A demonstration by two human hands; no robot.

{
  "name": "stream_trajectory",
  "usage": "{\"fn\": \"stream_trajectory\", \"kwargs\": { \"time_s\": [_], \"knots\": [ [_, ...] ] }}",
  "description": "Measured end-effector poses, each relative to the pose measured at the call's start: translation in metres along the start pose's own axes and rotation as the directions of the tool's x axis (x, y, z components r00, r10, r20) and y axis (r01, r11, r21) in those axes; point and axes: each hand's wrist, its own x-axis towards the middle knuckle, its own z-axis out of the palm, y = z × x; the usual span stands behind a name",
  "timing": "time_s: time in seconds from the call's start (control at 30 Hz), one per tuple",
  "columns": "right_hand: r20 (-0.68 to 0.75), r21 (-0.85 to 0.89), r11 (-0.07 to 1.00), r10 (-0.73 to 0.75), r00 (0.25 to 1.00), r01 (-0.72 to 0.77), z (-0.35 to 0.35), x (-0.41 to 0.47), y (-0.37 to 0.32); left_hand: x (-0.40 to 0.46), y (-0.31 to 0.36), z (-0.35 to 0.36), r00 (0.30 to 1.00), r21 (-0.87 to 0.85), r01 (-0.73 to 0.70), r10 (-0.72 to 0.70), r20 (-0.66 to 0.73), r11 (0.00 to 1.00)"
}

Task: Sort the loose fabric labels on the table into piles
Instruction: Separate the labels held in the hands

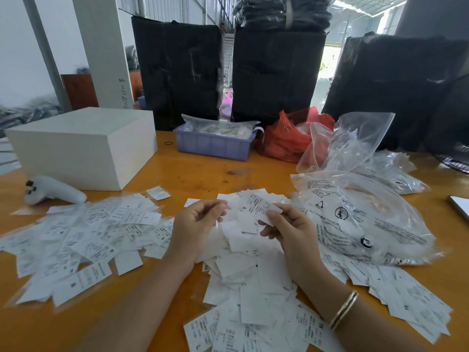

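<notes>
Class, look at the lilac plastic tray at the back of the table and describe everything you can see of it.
The lilac plastic tray is a shallow rectangular bin with ribbed side walls. It sits upright on the orange table, between the white box and the red plastic bag. It holds clear packets of printed pieces, and a white strip hangs over its right end. Neither hand touches it.

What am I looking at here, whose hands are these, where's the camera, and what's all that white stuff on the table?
No machine here: a person wears a camera on the head, looking down at both hands. The right hand pinches a fabric label marked S; the left hand is curled beside it, and whether it touches the label is unclear. Loose labels are spread over the orange table. Beyond them sit a white box, a purple tray, a red bag and clear plastic bags.
</notes>
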Motion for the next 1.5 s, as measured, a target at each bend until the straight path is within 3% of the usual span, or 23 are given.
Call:
{"fn": "stream_trajectory", "kwargs": {
  "time_s": [0.4, 0.6, 0.8, 1.17, 1.5],
  "knots": [
    [-0.005, -0.049, 0.997, -0.053, 0.999, 0.052, 0.001, -0.003, -0.001, -0.001, -0.001, 0.0, 0.999, 0.034, -0.04, 0.039, 0.023, 0.999],
    [0.072, -0.133, 0.989, -0.056, 0.996, 0.065, 0.005, -0.004, 0.0, -0.001, -0.001, 0.0, 0.998, 0.056, -0.054, 0.053, 0.028, 0.997],
    [0.132, -0.236, 0.971, 0.0, 0.991, 0.031, 0.006, -0.006, 0.002, -0.001, -0.004, 0.0, 0.996, 0.165, -0.081, 0.075, 0.045, 0.983],
    [0.116, -0.308, 0.951, 0.04, 0.992, -0.002, 0.006, -0.006, 0.003, -0.002, -0.004, 0.001, 0.997, 0.127, -0.045, 0.036, 0.072, 0.991],
    [0.189, -0.381, 0.919, -0.027, 0.982, 0.099, 0.007, -0.001, 0.009, -0.004, -0.005, 0.006, 0.966, 0.127, -0.022, -0.012, 0.259, 0.992]
  ]
}}
